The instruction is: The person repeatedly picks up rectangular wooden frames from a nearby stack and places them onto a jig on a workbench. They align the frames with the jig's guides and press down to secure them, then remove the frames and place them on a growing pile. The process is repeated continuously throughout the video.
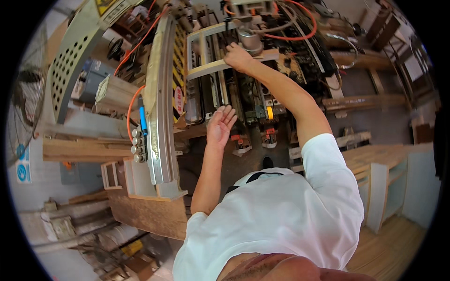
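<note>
Your right hand (237,57) is at 12 o'clock, fingers closed on the lower rail of a pale wooden frame (202,50) lying on the machine (255,98). A metal cylinder (250,41) sits just beside that hand, toward 1 o'clock. Your left hand (220,125) is flat open near centre, palm up, holding nothing, hovering over the machine's front. A curved metal guard (160,103) runs at 9 o'clock of it, with orange hoses (133,100) alongside.

Right hand (238,57) outstretched, seemingly gripping; left hand (220,125) open.
</note>
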The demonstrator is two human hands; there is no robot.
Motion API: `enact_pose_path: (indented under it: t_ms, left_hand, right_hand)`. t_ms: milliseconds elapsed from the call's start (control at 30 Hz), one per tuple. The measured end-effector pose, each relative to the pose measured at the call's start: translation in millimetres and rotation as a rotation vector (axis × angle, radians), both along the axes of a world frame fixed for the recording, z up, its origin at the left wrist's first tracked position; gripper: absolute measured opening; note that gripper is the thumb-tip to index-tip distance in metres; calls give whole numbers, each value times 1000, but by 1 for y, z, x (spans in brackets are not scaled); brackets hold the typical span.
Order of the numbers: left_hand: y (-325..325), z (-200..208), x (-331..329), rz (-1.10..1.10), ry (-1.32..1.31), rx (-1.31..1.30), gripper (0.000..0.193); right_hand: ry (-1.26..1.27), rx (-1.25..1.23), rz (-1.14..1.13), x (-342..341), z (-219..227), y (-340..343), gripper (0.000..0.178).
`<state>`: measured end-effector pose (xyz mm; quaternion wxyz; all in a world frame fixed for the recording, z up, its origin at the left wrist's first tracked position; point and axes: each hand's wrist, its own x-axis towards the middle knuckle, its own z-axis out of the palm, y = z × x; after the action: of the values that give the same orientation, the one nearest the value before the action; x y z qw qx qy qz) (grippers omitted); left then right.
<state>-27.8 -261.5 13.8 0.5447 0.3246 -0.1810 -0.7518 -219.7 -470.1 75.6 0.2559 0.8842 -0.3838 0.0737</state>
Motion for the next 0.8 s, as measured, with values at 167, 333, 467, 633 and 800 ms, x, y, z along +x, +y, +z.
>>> enact_pose_path:
  t_ms: [167, 333, 467, 633, 800]
  left_hand:
    - [-41, 7, -33, -49, -48, -18, 42]
    - [-129, 1, -58, 65, 103, 66, 73]
    - [-175, -5, -66, 174, 406, 17, 91]
    - [-189, -20, -67, 294, 605, -27, 88]
    - [-149, -17, -71, 349, 575, 0, 77]
  right_hand:
    - [-56, 118, 36, -5, 2, -11, 7]
    - [-113, 182, 19, 18, -10, -21, 15]
    - [-166, 305, 34, 18, -8, -24, 19]
    - [-171, 340, 26, 19, 0, -17, 14]
    - [-159, 340, 28, 18, 0, -19, 11]
